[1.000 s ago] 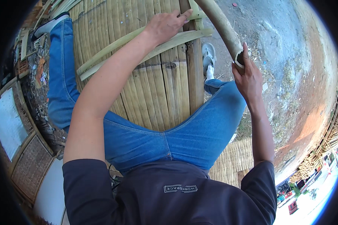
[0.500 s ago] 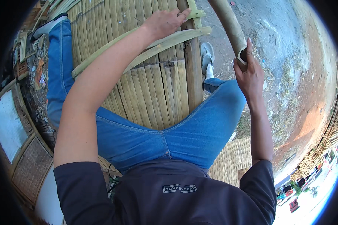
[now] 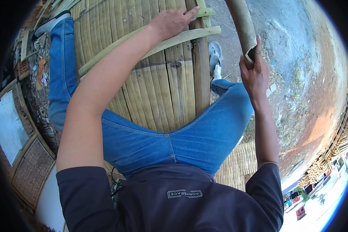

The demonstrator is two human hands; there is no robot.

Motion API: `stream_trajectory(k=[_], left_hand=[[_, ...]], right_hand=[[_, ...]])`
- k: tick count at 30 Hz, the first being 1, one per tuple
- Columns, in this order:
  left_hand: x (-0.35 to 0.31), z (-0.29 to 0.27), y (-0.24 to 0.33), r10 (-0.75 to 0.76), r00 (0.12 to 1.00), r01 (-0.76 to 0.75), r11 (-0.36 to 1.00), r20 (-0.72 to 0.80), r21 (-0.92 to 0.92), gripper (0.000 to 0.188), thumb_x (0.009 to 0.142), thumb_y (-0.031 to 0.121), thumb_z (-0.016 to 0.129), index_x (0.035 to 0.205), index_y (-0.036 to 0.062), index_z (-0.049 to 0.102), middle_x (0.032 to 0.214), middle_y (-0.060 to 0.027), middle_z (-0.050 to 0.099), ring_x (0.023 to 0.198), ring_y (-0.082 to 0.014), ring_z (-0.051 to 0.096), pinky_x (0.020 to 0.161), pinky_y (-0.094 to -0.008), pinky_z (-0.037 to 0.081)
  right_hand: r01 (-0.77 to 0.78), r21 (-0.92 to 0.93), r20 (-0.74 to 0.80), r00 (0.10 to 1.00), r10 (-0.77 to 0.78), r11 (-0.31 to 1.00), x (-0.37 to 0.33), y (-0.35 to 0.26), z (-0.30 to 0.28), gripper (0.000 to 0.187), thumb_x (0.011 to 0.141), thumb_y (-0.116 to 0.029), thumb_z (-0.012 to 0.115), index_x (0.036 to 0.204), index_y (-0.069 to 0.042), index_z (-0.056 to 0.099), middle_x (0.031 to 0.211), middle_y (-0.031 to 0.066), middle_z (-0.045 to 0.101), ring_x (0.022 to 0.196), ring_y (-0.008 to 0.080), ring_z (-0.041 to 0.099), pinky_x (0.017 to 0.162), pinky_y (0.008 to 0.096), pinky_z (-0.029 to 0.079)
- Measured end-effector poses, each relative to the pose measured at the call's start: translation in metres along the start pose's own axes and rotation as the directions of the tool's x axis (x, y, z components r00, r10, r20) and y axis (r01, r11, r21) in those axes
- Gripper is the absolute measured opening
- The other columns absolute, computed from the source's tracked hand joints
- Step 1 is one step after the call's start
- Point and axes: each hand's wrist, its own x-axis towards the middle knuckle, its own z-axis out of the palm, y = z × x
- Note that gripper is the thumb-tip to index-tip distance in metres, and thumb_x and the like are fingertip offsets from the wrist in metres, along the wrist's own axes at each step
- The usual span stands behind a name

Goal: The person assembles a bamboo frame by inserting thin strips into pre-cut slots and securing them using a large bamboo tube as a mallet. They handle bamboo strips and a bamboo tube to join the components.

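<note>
My left hand (image 3: 173,22) lies across light bamboo strips at the far side of the slatted bamboo bench. Its fingers close on a bamboo strip (image 3: 205,12) at a crossed joint by the bench's right edge. A curved bamboo strip (image 3: 181,38) passes under that hand, its tip reaching beyond the bench. Another long strip (image 3: 100,56) runs back leftward, partly hidden by my forearm. In my right hand (image 3: 256,73) is the near, broken-edged end of a thick bamboo pole (image 3: 241,27), held off the bench's right side. The pole's far end is out of view.
I straddle the bamboo bench (image 3: 154,96), one leg on each side. Dirt ground (image 3: 297,77) with straw bits lies to the right. Scraps and a woven panel (image 3: 33,174) are at left. Stacked poles (image 3: 317,170) stand at the far right.
The pole's near end and the strips have shifted slightly to the right in the view. Both hands keep their holds.
</note>
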Motion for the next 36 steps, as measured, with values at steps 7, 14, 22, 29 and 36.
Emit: stream_trajectory(k=[7, 14, 22, 29, 36], left_hand=[[-0.001, -0.008, 0.004, -0.015, 0.997, 0.013, 1.0, 0.082, 0.022, 0.053, 0.103, 0.032, 0.052, 0.154, 0.024, 0.04, 0.092, -0.0128, 0.061, 0.075, -0.0333, 0.071, 0.065, -0.0474, 0.06], [0.005, -0.018, -0.002, 0.026, 0.987, -0.033, 0.999, 0.161, 0.041, 0.054, 0.103, 0.028, 0.049, 0.155, 0.0197, 0.037, 0.097, -0.0156, 0.063, 0.08, -0.0348, 0.071, 0.07, -0.048, 0.059], [0.014, -0.021, -0.002, 0.087, 0.977, -0.1, 0.993, 0.193, 0.058, 0.053, 0.103, 0.025, 0.048, 0.154, 0.0144, 0.037, 0.1, -0.0162, 0.065, 0.086, -0.0345, 0.071, 0.074, -0.0452, 0.058], [0.014, -0.022, -0.003, 0.104, 0.98, -0.115, 0.992, 0.167, 0.06, 0.052, 0.103, 0.025, 0.049, 0.153, 0.0159, 0.039, 0.098, -0.0156, 0.064, 0.083, -0.0346, 0.071, 0.073, -0.0458, 0.058], [0.012, -0.017, 0.001, 0.079, 0.985, -0.091, 0.993, 0.151, 0.07, 0.052, 0.102, 0.025, 0.05, 0.153, 0.0146, 0.04, 0.095, -0.0144, 0.064, 0.079, -0.0327, 0.071, 0.068, -0.0445, 0.059]], right_hand=[[-0.107, 0.104, 0.059, 0.993, 0.101, 0.989, 0.01, -0.004, 0.004, 0.089, 0.085, -0.02, 0.069, 0.161, -0.016, 0.023, 0.099, 0.0205, 0.069, 0.084, 0.041, 0.069, 0.076, 0.0491, 0.056], [-0.138, 0.151, 0.148, 0.982, 0.116, 0.979, 0.023, -0.002, 0.004, 0.075, 0.088, -0.024, 0.069, 0.155, -0.013, 0.038, 0.107, 0.0225, 0.072, 0.093, 0.0395, 0.072, 0.084, 0.0447, 0.056], [-0.484, 0.35, 0.412, 0.849, 0.332, 0.802, 0.062, -0.007, 0.028, 0.074, 0.085, -0.036, 0.077, 0.138, 0.008, 0.052, 0.091, 0.0202, 0.073, 0.07, 0.0211, 0.073, 0.067, 0.0334, 0.058], [-0.437, 0.456, 0.42, 0.874, 0.245, 0.775, 0.113, -0.01, 0.04, 0.072, 0.088, -0.04, 0.078, 0.135, 0.007, 0.05, 0.1, 0.018, 0.07, 0.083, 0.0202, 0.073, 0.07, 0.0338, 0.058], [-0.061, 0.211, -0.024, 0.997, 0.068, 0.976, 0.082, 0.003, 0.028, 0.047, 0.087, -0.031, 0.072, 0.118, 0.0, 0.055, 0.088, 0.0268, 0.071, 0.079, 0.0424, 0.072, 0.07, 0.0471, 0.057]])
